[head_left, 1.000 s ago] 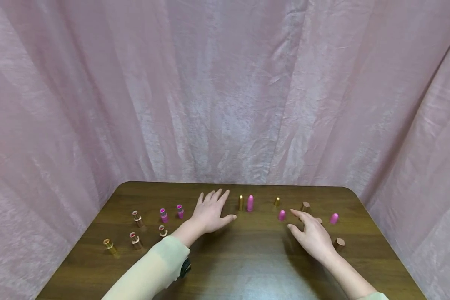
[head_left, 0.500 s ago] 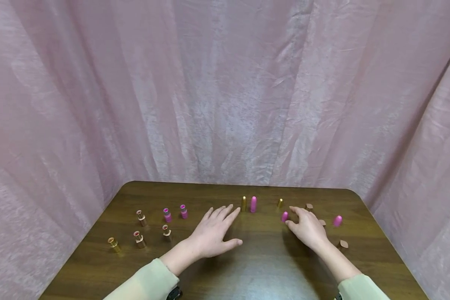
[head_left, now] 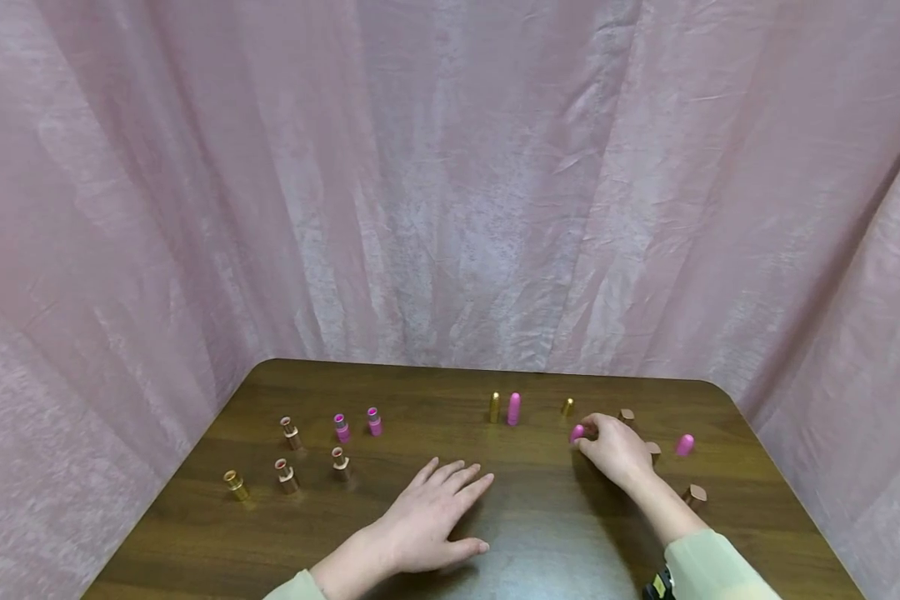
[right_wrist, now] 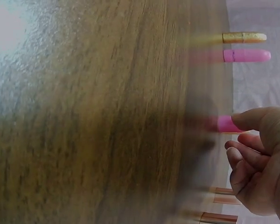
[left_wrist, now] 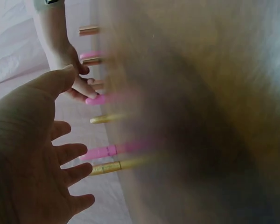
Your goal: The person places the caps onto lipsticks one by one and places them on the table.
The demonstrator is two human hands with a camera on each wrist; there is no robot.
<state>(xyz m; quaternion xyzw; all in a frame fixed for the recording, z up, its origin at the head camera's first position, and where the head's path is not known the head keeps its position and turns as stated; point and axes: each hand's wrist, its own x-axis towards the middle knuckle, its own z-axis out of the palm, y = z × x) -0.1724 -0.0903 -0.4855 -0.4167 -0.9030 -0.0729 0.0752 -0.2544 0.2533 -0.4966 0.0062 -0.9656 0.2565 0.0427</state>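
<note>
My right hand (head_left: 617, 452) pinches a pink lipstick cap (head_left: 577, 433) that stands on the table; the right wrist view shows the thumb against this pink cap (right_wrist: 226, 124), the index finger partly hidden. Spread and holding nothing, my left hand (head_left: 431, 518) hovers low over the table's near middle. Behind it at the back stand a closed gold lipstick (head_left: 494, 407) and a closed pink lipstick (head_left: 513, 409). A small gold cap (head_left: 567, 407) stands just beyond the right hand.
Uncapped lipsticks stand at the left: a gold one (head_left: 236, 485), pink ones (head_left: 342, 428) and rose-gold ones (head_left: 287, 477). Around the right hand are another pink cap (head_left: 685, 444) and bronze caps (head_left: 694, 496). Behind the wooden table (head_left: 420, 383) hangs a pink curtain (head_left: 450, 208).
My left hand has drawn back toward me from near the closed lipsticks. The right hand has reached the pink cap, and its thumb and finger have closed on it.
</note>
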